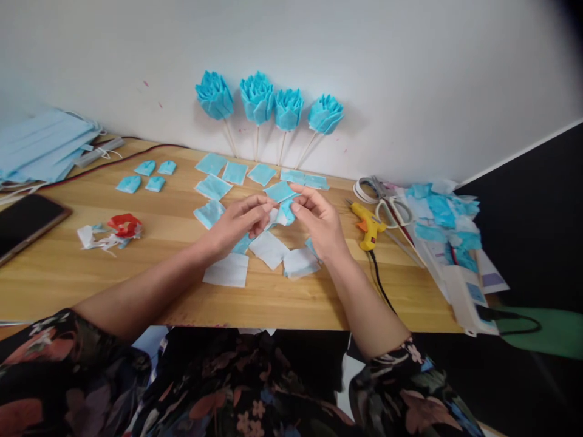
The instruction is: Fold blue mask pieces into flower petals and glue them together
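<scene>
Above the middle of the wooden table, my right hand [317, 220] pinches a small blue-and-white fabric piece [285, 212] between thumb and fingers. My left hand [243, 220] is beside it with thumb and fingertips pressed together; whatever they hold is too small to make out. Around and under the hands lie several cut fabric pieces, some blue side up like the blue square [213, 187], others pale like the white piece [226, 270]. To the left, several small folded blue petals [145, 168] rest in a group.
Several blue fabric flowers [257, 97] on sticks lean against the wall. A yellow glue gun [368, 226], scissors [394, 211] and a scrap heap [439, 209] with a white power strip [469, 297] lie right. Left are face masks [43, 145], a phone [27, 224] and a red scrap [124, 225].
</scene>
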`<control>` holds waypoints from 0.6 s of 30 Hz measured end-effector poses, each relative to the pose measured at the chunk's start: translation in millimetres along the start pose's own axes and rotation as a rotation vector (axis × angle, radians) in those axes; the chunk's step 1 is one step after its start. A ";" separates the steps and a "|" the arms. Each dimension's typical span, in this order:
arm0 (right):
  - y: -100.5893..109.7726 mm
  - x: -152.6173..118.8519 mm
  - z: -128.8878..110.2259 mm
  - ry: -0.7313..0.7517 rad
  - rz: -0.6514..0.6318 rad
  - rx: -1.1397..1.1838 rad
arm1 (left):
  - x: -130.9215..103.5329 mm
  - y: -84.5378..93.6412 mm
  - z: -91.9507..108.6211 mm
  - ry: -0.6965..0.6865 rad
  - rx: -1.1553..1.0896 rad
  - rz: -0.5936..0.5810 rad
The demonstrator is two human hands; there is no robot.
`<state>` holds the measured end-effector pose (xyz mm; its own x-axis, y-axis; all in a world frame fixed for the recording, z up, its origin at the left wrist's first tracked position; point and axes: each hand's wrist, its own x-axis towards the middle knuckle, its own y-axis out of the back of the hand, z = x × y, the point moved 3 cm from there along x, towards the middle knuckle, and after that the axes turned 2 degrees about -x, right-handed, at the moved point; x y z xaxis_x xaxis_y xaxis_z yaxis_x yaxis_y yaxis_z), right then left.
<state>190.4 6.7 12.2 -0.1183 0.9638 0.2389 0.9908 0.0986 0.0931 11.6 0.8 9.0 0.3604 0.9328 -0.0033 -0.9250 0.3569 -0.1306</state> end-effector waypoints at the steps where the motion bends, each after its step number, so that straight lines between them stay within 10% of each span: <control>1: 0.3 0.3 0.7 -0.006 0.013 0.017 | 0.0 -0.1 -0.1 0.003 -0.021 -0.003; 18: -3.7 -2.3 4.1 -0.089 -0.009 0.077 | -2.7 -3.9 6.4 -0.002 0.159 0.000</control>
<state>187.3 5.2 7.3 -0.1247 0.9805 0.1517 0.9922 0.1232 0.0193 13.4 -2.8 15.9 0.3601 0.9329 -0.0009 -0.9325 0.3600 0.0281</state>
